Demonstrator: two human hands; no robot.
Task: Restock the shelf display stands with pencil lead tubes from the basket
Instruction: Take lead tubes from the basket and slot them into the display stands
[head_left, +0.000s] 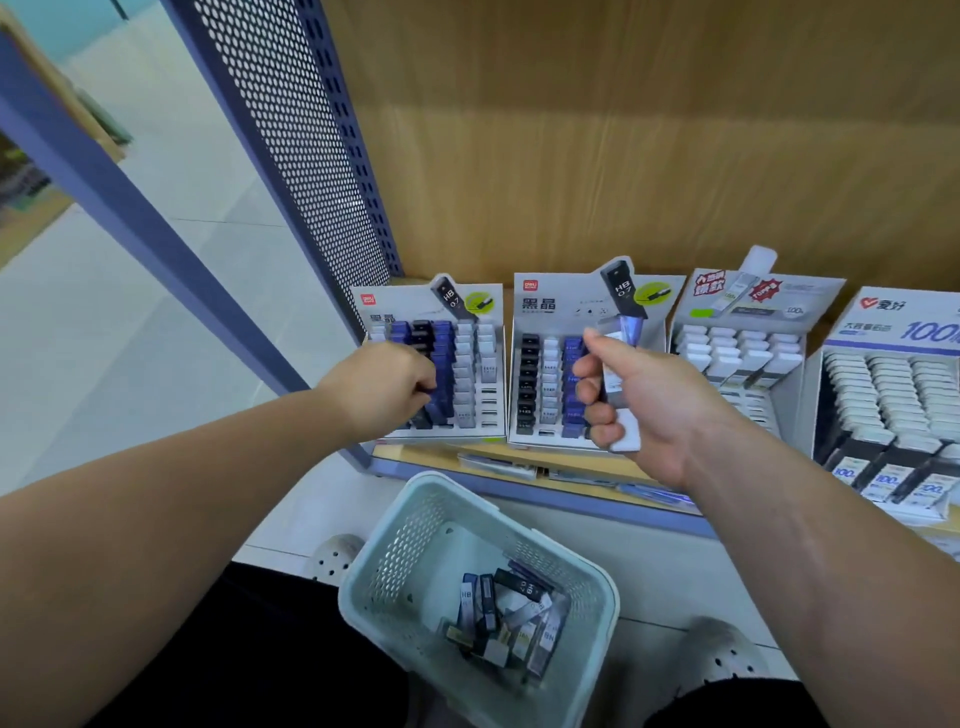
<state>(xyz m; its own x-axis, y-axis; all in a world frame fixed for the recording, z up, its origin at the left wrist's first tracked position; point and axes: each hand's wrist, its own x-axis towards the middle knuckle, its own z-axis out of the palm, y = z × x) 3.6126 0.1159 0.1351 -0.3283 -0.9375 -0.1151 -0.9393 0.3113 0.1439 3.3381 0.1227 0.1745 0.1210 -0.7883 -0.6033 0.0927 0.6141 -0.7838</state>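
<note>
Nearest, on the floor between two perforated shoes (332, 558), the pale basket (400, 545) is seen with a loose heap of pencil lead tubes (511, 618) gathered toward one end, so the supply is judged far from used up; further out, the right hand (639, 400) is closed round a small bundle of tubes (618, 384) held upright in front of the second stand (550, 306), a reserve not yet placed; the left hand (382, 387) is curled against the dark columns of the leftmost stand (395, 306), its fingers pinching what appears to be a dark tube (434, 400) low in the blue and black rows, though the exact slot is hidden by the knuckles; that stand is mostly filled, yet bare slots are visible at the bottom of its rightmost column; one gap is also seen low in the white column of the second stand; beyond, the third stand (743, 343) shows empty lower rows, while the fourth stand (883, 389) looks well stocked; the task is therefore judged to be under way, perhaps near its middle, with the held bundle, the basket's heap and several open slots left to be dealt with.
</note>
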